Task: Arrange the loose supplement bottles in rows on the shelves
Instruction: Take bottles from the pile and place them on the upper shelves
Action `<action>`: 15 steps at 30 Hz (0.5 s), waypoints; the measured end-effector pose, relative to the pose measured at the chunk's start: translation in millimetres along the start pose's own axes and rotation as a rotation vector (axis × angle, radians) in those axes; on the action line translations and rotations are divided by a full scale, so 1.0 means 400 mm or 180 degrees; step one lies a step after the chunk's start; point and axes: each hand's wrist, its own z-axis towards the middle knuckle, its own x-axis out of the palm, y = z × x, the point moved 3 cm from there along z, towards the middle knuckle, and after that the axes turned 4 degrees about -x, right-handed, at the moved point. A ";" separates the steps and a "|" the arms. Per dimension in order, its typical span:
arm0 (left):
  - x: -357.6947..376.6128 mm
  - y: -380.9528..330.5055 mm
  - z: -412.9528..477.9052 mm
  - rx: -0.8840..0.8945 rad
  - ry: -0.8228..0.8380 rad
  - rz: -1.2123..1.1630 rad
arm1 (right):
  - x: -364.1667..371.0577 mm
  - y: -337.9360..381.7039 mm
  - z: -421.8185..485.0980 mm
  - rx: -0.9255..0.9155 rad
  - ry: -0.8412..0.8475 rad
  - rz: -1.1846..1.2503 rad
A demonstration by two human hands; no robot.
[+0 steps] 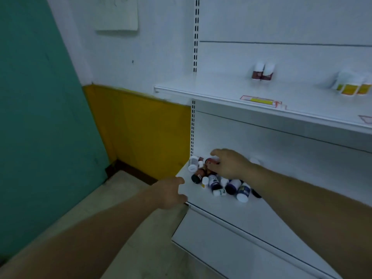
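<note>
White shelving stood against a pale wall, with a teal wall [40, 97] to the left and a yellow panel [141, 127] low down beside it. Lower shelf [231, 214]: pile of loose bottles [229, 186] heaped at its far left end, most lying on their sides. Right hand [229, 164] was over the far part of the pile, thumb and fingers curled round a red-labelled bottle [210, 161] at the top of the heap. Left hand [171, 192] was at the shelf's near left corner, fingers apart and loosely bent, holding nothing. Upper shelf [201, 87]: two maroon-labelled bottles [262, 72] upright, touching; yellow-labelled bottles [352, 85] grouped further right. Price strip [259, 101] on its front edge.
</note>
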 end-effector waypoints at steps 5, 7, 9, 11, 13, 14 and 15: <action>0.108 -0.005 0.193 -0.0105 0.0329 0.0010 | 0.138 -0.236 0.061 0.0532 0.0278 0.0352; 0.139 -0.007 0.271 -0.0122 0.0378 0.0017 | 0.187 -0.304 0.083 0.0640 0.0248 0.0436; 0.168 -0.008 0.348 -0.0077 0.0399 0.0018 | 0.237 -0.354 0.110 0.0708 0.0284 0.0413; 0.193 -0.009 0.420 -0.0002 0.0369 0.0019 | 0.288 -0.383 0.137 0.0751 0.0364 0.0427; 0.217 -0.004 0.493 0.0123 0.0277 0.0085 | 0.347 -0.404 0.166 0.0825 0.0491 0.0403; 0.229 0.000 0.529 0.0218 0.0224 0.0148 | 0.375 -0.408 0.178 0.0859 0.0558 0.0398; 0.240 0.003 0.562 0.0344 0.0143 0.0226 | 0.403 -0.409 0.191 0.0866 0.0573 0.0437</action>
